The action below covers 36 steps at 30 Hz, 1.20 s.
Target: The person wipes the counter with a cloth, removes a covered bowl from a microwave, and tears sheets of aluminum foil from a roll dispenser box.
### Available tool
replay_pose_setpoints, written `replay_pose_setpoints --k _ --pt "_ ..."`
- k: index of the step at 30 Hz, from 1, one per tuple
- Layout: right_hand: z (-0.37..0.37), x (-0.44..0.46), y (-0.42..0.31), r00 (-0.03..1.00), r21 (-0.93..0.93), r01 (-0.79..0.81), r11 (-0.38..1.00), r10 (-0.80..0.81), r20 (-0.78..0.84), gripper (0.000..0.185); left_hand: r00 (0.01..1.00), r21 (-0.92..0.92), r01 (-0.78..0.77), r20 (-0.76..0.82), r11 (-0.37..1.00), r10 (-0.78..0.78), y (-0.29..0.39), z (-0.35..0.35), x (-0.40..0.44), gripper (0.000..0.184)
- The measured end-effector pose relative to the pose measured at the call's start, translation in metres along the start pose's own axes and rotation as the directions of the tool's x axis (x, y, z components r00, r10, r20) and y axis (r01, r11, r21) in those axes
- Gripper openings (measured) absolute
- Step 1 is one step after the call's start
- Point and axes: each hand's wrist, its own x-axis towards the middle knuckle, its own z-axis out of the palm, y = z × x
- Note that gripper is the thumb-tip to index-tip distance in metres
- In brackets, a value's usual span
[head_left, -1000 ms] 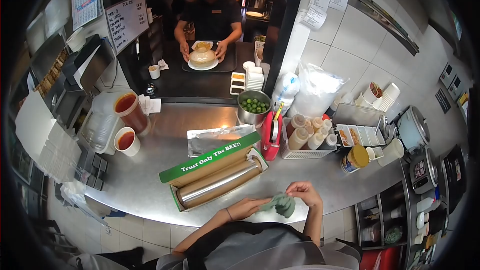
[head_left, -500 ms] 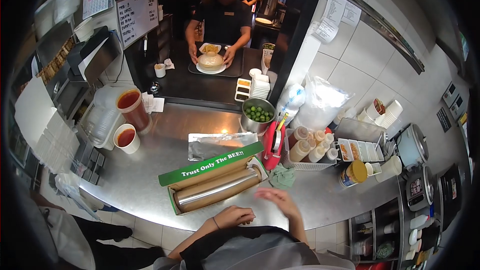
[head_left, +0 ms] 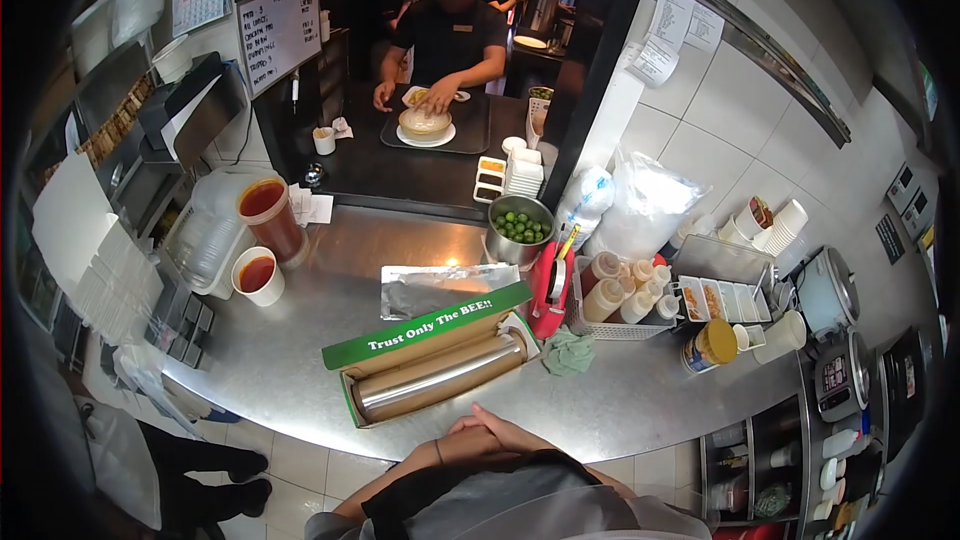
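Note:
My left hand [head_left: 462, 445], with a thin dark band at its wrist, is folded together with my right hand [head_left: 500, 430] at the counter's front edge. The fingers of both look closed and partly cover each other; no object shows in them. Just beyond them lies an open green-and-brown box [head_left: 430, 325] with a roll of foil [head_left: 440, 377] inside. Behind its raised lid is a flat sheet of foil [head_left: 450, 280]. A crumpled green cloth [head_left: 568, 352] and a red tape dispenser [head_left: 551, 290] are to the right of the box.
A metal pot of green limes [head_left: 519, 227] and a basket of squeeze bottles [head_left: 625, 290] stand at right. Red-filled containers [head_left: 268, 215] are at left. Across the pass window, a person [head_left: 450, 40] touches a lidded bowl [head_left: 425, 123] on a tray. Another person's legs [head_left: 200, 460] show lower left.
My right hand has come down and left, from open above the counter onto my left hand. Across the window, the person's hand has moved from the bowl's side to its top.

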Motion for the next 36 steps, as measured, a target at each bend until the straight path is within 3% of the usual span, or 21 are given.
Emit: replay_pose_setpoints --k 1,3,7,10,12,13,15,19,21,29,34,36 --pt "-0.001 0.002 0.003 0.998 0.219 -0.053 0.974 0.047 0.033 0.060 1.000 0.000 0.001 0.002 1.000 -0.001 0.001 0.001 0.001 0.022" --pt "0.002 -0.001 0.004 0.999 0.242 -0.044 0.969 0.045 0.001 0.063 0.973 0.015 -0.201 -0.111 0.979 0.202 0.006 0.002 0.004 0.019" --pt "0.003 -0.006 -0.001 0.999 0.338 -0.046 0.940 0.051 -0.005 0.064 0.991 0.101 -0.129 -0.026 0.987 0.132 0.017 -0.007 0.003 0.018" --pt "-0.013 0.009 0.021 0.995 0.290 -0.079 0.954 0.095 -0.041 0.069 0.980 0.191 -0.149 -0.099 0.970 0.170 0.016 -0.005 0.002 0.019" --pt "-0.012 0.010 0.024 0.995 0.290 -0.060 0.955 0.081 -0.059 0.069 0.923 0.174 -0.113 -0.347 0.978 0.169 0.017 -0.005 0.000 0.028" --pt "-0.008 0.008 0.024 0.996 0.309 -0.045 0.950 0.067 -0.059 0.070 0.923 0.178 -0.112 -0.345 0.978 0.169 0.019 -0.007 0.000 0.028" --pt "-0.003 0.005 0.022 0.997 0.348 -0.012 0.938 0.036 -0.063 0.070 0.817 0.298 -0.164 -0.493 0.940 0.300 0.029 -0.014 0.004 0.036" --pt "0.007 0.003 0.018 0.998 0.441 0.049 0.896 -0.024 -0.062 0.072 0.806 0.469 -0.179 -0.434 0.865 0.402 0.049 -0.033 0.016 0.043" --pt "0.011 0.001 0.013 0.994 0.488 0.102 0.867 -0.068 -0.087 0.073 0.911 0.514 -0.076 -0.313 0.854 0.269 0.048 -0.031 0.021 0.044" --pt "0.026 -0.015 -0.021 0.915 0.730 0.390 0.561 -0.322 -0.241 0.077 0.933 0.610 0.036 -0.304 0.791 0.192 0.050 -0.039 0.030 0.060" --pt "0.019 -0.034 -0.037 0.860 0.736 0.486 0.471 -0.406 -0.308 0.079 0.958 0.710 0.023 -0.218 0.704 0.188 0.044 -0.037 0.028 0.064" --pt "0.012 -0.048 -0.038 0.748 0.592 0.644 0.485 -0.562 -0.353 0.086 0.940 0.657 -0.012 -0.249 0.754 0.232 0.045 -0.036 0.028 0.059"
